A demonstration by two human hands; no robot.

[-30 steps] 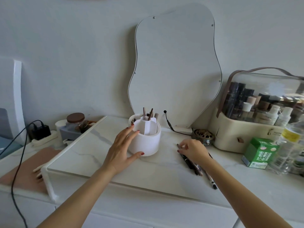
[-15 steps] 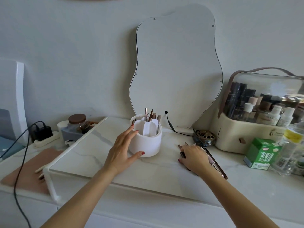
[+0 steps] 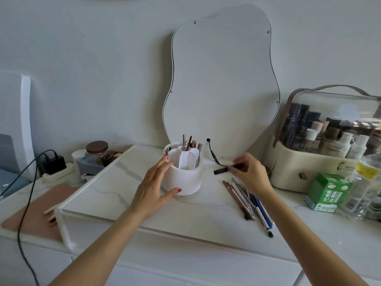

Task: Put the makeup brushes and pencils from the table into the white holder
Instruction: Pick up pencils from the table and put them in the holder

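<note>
The white holder (image 3: 185, 176) stands on the marble table top, with several brushes and pencils upright in its back compartments. My left hand (image 3: 153, 185) rests open against its left side, thumb at its base. My right hand (image 3: 252, 174) is raised to the right of the holder, fingers pinched on a black pencil (image 3: 221, 170) that points left toward the holder. A pile of several pencils and brushes (image 3: 246, 198) lies on the table below my right hand.
A wavy mirror (image 3: 222, 83) leans on the wall behind the holder, with a black cable (image 3: 212, 151) at its foot. A cream cosmetics case (image 3: 327, 145), a green box (image 3: 326, 191) and a clear bottle (image 3: 365, 182) stand at right. Jar, charger and brown mat sit at left.
My right hand lifted off the pile with a black pencil and moved up and left toward the holder. The pile is now uncovered. My left hand stayed on the holder.
</note>
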